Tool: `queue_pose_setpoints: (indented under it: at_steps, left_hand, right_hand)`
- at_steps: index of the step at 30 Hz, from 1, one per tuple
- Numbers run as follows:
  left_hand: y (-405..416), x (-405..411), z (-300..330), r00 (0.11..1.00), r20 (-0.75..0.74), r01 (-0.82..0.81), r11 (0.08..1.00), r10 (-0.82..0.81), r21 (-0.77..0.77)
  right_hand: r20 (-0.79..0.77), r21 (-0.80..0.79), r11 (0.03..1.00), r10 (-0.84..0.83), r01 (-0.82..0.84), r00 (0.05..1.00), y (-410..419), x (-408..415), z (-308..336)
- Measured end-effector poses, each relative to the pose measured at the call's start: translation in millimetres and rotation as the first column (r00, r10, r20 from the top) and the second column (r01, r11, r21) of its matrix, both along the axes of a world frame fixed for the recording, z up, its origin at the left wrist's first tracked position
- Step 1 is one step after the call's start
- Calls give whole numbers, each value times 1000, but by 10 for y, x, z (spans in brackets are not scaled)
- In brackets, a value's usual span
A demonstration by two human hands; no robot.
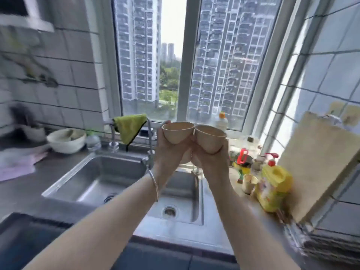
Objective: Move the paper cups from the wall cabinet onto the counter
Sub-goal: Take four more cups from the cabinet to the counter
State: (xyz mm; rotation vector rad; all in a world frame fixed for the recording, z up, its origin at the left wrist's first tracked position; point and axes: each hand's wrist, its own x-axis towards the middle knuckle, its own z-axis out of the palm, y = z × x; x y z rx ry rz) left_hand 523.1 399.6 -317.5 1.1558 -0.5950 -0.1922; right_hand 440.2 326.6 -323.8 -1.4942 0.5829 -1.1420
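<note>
Two tan paper cups are held up side by side above the double sink, rims touching and openings facing up. My left hand (167, 152) grips the left paper cup (176, 132) from below. My right hand (212, 162) grips the right paper cup (209, 140) the same way. A third paper cup (249, 183) stands upright on the counter (23, 191) at the right, beside a yellow bottle. The corner of the wall cabinet (27, 18) shows blurred at the top left.
A steel double sink (93, 178) with a tap and a green cloth (129, 128) lies below the hands. A white bowl (66, 140) and a pink cloth sit at left. A yellow detergent bottle (272, 189), small bottles and a leaning cutting board (319, 164) crowd the right.
</note>
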Motion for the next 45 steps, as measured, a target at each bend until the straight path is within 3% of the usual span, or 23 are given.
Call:
queue_pose_setpoints:
  at_steps: [8, 14, 21, 31, 35, 40, 45]
  left_hand:
    - [2360, 1078, -270, 910, 129, -413, 882, 393, 228]
    - [3673, 1498, -386, 832, 103, -554, 802, 545, 222]
    - [4747, 1888, -770, 582, 6, -786, 561, 813, 258]
    - [5609, 3030, -1126, 336, -58, -902, 338, 940, 267]
    - [5911, 3414, -1220, 271, -69, -917, 280, 960, 285]
    - [6335, 3886, -1368, 249, -93, -914, 265, 964, 306]
    - [6747, 4438, -1579, 302, -71, -880, 307, 951, 362]
  right_hand:
    - [8, 115, 919, 379, -378, 925, 2143, 1207, -358]
    - [-22, 180, 789, 600, -587, 799, 3358, 1830, -460]
    - [-67, 212, 616, 784, -759, 617, 4402, 2627, -728]
    - [-162, 208, 403, 913, -891, 375, 5254, 4040, -963]
    - [-199, 210, 369, 923, -905, 330, 5593, 4529, -1065]
    - [-233, 254, 345, 928, -903, 289, 6038, 5070, -1265]
    - [-268, 286, 382, 913, -879, 309, 6379, 5534, -1398]
